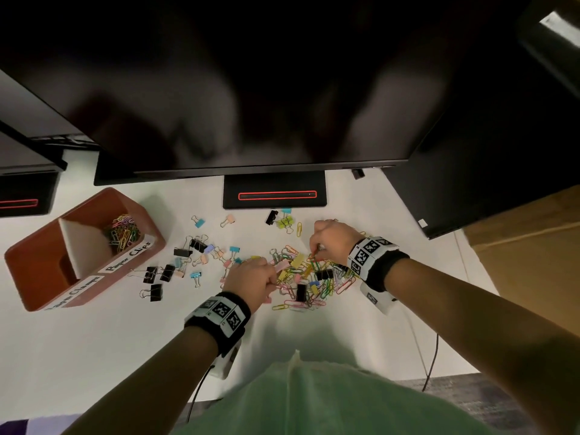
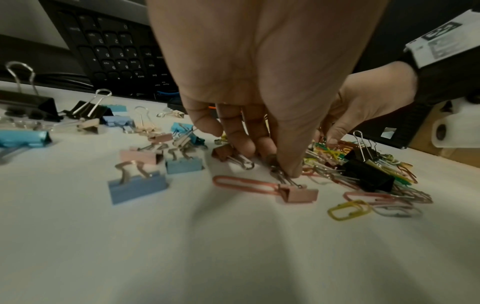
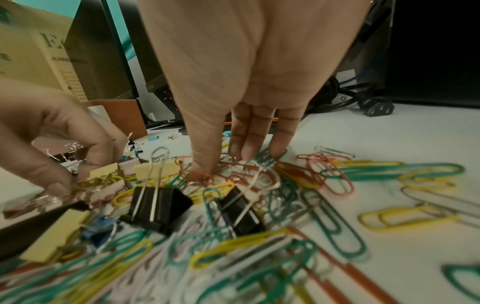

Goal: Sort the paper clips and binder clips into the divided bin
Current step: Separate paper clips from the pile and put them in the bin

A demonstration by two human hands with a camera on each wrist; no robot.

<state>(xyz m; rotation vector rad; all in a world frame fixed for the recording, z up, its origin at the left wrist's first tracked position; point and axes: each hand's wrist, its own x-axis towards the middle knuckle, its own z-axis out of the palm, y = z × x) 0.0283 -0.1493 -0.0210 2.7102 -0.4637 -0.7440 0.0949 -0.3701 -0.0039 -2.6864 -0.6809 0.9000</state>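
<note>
Picking step: the left hand [image 2: 259,127] pinches a pink metal binder clip's [image 2: 298,194] wire handle. The right hand [image 3: 233,123] pinches a red wire paper clip [image 3: 198,176] in the pile. Next, each must go to its labelled side of the brown divided bin [image 1: 28,277].

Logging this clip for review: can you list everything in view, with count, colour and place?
Divided brown plastic bin: one, desk left; paper clips fill its far compartment.
Coloured wire paper clips: many, mixed pile, desk centre.
Metal binder clips: many, black and pastel, scattered between bin and pile.
Black monitor: one, behind the pile.
White desk: one, under everything.
Left hand: pinching a pink binder clip.
Right hand: pinching a red paper clip.
</note>
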